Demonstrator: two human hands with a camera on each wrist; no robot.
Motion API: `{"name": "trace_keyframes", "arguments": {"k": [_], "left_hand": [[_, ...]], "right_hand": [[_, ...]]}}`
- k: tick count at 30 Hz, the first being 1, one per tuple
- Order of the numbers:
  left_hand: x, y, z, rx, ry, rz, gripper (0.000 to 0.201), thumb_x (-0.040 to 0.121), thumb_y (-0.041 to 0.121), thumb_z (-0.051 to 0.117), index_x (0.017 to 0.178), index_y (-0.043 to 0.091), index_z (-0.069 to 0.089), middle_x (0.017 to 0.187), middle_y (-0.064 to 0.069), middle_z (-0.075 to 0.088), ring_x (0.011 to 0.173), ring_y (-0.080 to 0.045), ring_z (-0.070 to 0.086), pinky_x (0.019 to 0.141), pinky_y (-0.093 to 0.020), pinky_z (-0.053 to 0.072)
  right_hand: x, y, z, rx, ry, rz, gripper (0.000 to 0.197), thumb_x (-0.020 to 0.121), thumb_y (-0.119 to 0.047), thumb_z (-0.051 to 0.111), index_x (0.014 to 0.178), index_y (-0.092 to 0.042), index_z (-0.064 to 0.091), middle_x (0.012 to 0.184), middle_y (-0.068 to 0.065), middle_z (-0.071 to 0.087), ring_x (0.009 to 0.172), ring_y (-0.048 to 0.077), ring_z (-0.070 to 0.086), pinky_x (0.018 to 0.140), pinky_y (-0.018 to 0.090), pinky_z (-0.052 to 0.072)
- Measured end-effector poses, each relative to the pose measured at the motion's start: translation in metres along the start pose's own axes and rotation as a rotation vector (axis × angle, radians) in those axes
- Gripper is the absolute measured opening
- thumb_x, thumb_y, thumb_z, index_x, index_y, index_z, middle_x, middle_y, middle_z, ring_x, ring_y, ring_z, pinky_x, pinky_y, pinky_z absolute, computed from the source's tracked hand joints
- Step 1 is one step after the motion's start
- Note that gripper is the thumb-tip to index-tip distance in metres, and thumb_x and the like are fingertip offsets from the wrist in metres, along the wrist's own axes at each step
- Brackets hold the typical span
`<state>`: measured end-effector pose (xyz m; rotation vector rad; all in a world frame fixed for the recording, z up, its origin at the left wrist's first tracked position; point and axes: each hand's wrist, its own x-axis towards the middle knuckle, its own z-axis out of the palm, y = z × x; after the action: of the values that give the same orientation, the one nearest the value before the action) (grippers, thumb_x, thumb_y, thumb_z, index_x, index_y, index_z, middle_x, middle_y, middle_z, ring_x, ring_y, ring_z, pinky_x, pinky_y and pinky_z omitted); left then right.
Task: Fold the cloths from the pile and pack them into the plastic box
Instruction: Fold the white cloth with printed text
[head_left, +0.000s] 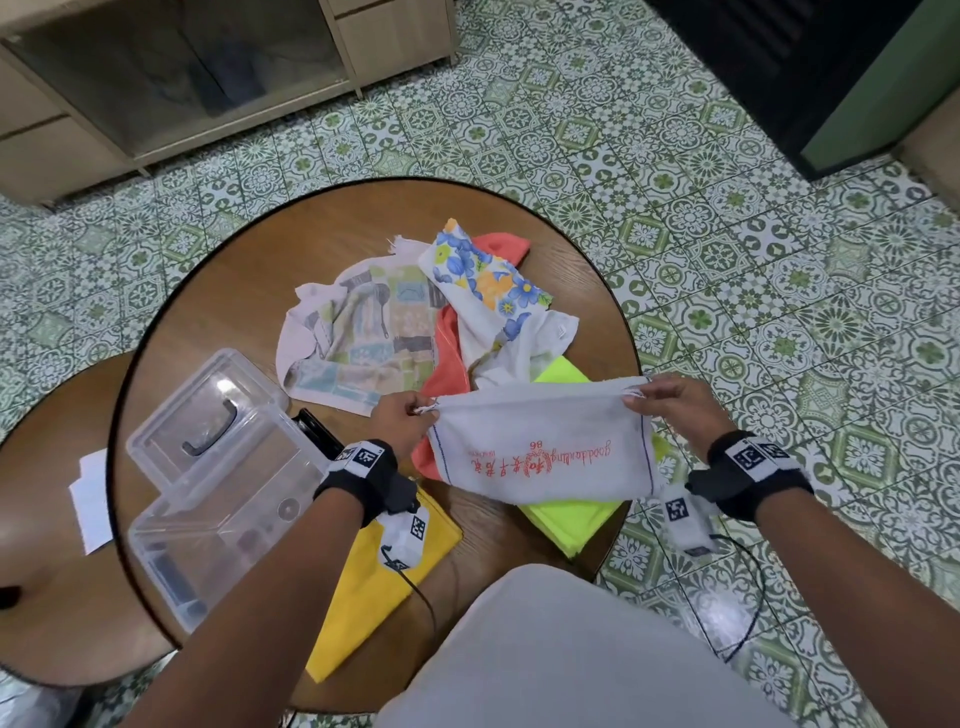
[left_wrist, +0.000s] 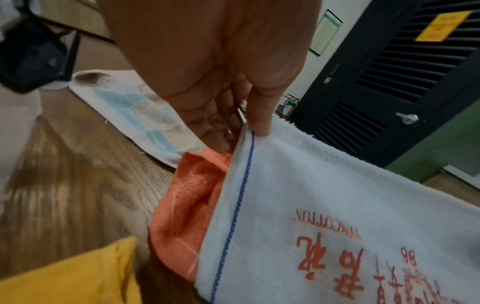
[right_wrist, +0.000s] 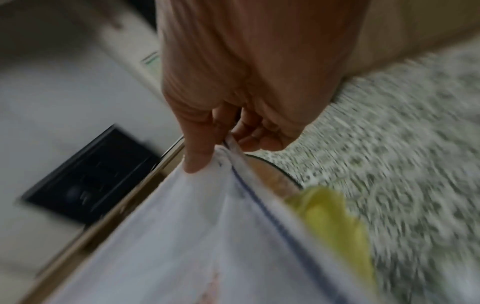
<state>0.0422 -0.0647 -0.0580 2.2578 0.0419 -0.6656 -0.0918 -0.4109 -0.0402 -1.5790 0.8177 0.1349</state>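
Observation:
A white cloth (head_left: 540, 441) with red print and blue stitched edges hangs stretched above the table's near side. My left hand (head_left: 402, 415) pinches its upper left corner, my right hand (head_left: 660, 397) its upper right corner. The left wrist view shows the left hand (left_wrist: 246, 125) pinching the blue-stitched edge of the white cloth (left_wrist: 324, 205). In the blurred right wrist view, the right hand (right_wrist: 221, 148) pinches the white cloth (right_wrist: 182, 236). The pile (head_left: 415, 306) of patterned, floral and orange cloths lies behind. The clear plastic box (head_left: 218, 514) stands open at the left.
A yellow cloth (head_left: 384, 577) lies flat near the front edge, a neon yellow-green cloth (head_left: 571, 519) under the held one. The box's clear lid (head_left: 208, 410) lies behind the box. A dark phone (head_left: 317, 428) sits beside it. The round wooden table (head_left: 249, 280) stands on tiled floor.

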Motion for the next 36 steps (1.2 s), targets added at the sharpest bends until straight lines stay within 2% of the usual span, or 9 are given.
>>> {"name": "trace_keyframes", "arguments": {"k": [6, 9, 12, 15, 21, 26, 30, 33, 36], "left_hand": [[0.003, 0.017, -0.006, 0.133, 0.003, 0.127, 0.009, 0.083, 0.007, 0.068, 0.085, 0.014, 0.063, 0.114, -0.006, 0.062, 0.105, -0.018, 0.054, 0.081, -0.020, 0.033], [0.012, 0.026, -0.002, 0.160, -0.055, 0.134, 0.010, 0.085, 0.005, 0.062, 0.084, 0.014, 0.058, 0.122, -0.007, 0.063, 0.116, -0.021, 0.053, 0.084, -0.023, 0.034], [0.022, 0.031, 0.006, 0.255, -0.134, 0.116, 0.008, 0.090, 0.007, 0.052, 0.090, 0.014, 0.052, 0.116, -0.013, 0.064, 0.107, -0.030, 0.057, 0.077, -0.028, 0.036], [0.026, 0.033, 0.013, 0.354, -0.171, 0.053, 0.010, 0.093, 0.007, 0.044, 0.098, 0.015, 0.049, 0.106, -0.020, 0.062, 0.093, -0.033, 0.057, 0.070, -0.031, 0.036], [0.031, 0.035, 0.013, 0.400, -0.153, 0.070, 0.011, 0.093, 0.006, 0.046, 0.096, 0.012, 0.054, 0.103, -0.015, 0.063, 0.095, -0.033, 0.056, 0.069, -0.030, 0.034], [0.024, 0.037, -0.006, 0.375, -0.168, 0.170, 0.015, 0.087, 0.006, 0.059, 0.081, 0.019, 0.058, 0.086, -0.003, 0.062, 0.082, -0.021, 0.055, 0.067, -0.024, 0.035], [0.001, 0.043, -0.034, 0.353, -0.232, 0.352, 0.039, 0.082, 0.001, 0.067, 0.064, 0.031, 0.049, 0.064, 0.009, 0.049, 0.061, -0.001, 0.046, 0.060, -0.023, 0.034], [-0.018, 0.039, -0.049, 0.289, -0.258, 0.412, 0.027, 0.082, 0.004, 0.070, 0.086, 0.029, 0.060, 0.070, 0.005, 0.053, 0.065, -0.006, 0.050, 0.066, -0.030, 0.044], [-0.037, 0.041, -0.058, 0.289, -0.234, 0.405, 0.031, 0.087, 0.009, 0.068, 0.112, 0.027, 0.063, 0.078, 0.006, 0.055, 0.074, -0.010, 0.053, 0.070, -0.024, 0.043]], "right_hand": [[0.018, -0.002, -0.014, -0.561, -0.029, -0.213, 0.014, 0.071, -0.012, 0.085, 0.078, -0.006, 0.075, 0.115, 0.001, 0.053, 0.107, 0.016, 0.053, 0.091, 0.029, 0.041], [0.035, -0.004, -0.013, -0.673, -0.065, -0.229, 0.012, 0.076, -0.015, 0.080, 0.081, -0.006, 0.074, 0.125, 0.002, 0.056, 0.117, 0.018, 0.051, 0.093, 0.027, 0.036], [0.052, 0.002, -0.009, -0.559, -0.157, -0.061, 0.016, 0.084, -0.016, 0.074, 0.071, -0.016, 0.064, 0.118, 0.005, 0.065, 0.114, 0.022, 0.056, 0.094, 0.031, 0.037], [0.062, 0.010, -0.006, -0.377, -0.186, 0.107, 0.017, 0.086, -0.015, 0.071, 0.071, -0.014, 0.064, 0.087, 0.005, 0.066, 0.095, 0.025, 0.059, 0.086, 0.037, 0.043], [0.058, 0.015, -0.006, -0.100, -0.095, 0.211, 0.017, 0.079, 0.001, 0.075, 0.067, -0.007, 0.065, 0.085, 0.012, 0.069, 0.094, 0.032, 0.065, 0.092, 0.042, 0.053], [0.035, 0.003, -0.024, -0.169, -0.043, 0.022, 0.011, 0.078, -0.008, 0.079, 0.086, -0.008, 0.073, 0.093, 0.006, 0.070, 0.087, 0.017, 0.064, 0.076, 0.023, 0.047], [0.007, -0.011, -0.042, -0.271, -0.136, -0.202, 0.015, 0.078, -0.009, 0.077, 0.091, -0.002, 0.073, 0.099, 0.007, 0.070, 0.093, 0.022, 0.067, 0.084, 0.030, 0.054], [-0.014, -0.021, -0.044, -0.176, -0.175, -0.276, 0.008, 0.079, 0.001, 0.072, 0.079, 0.001, 0.065, 0.101, 0.013, 0.069, 0.098, 0.028, 0.067, 0.085, 0.029, 0.056], [-0.028, -0.029, -0.037, -0.008, -0.152, -0.293, 0.024, 0.072, -0.001, 0.075, 0.070, 0.003, 0.052, 0.091, 0.001, 0.070, 0.097, 0.022, 0.069, 0.086, 0.035, 0.055]]}}
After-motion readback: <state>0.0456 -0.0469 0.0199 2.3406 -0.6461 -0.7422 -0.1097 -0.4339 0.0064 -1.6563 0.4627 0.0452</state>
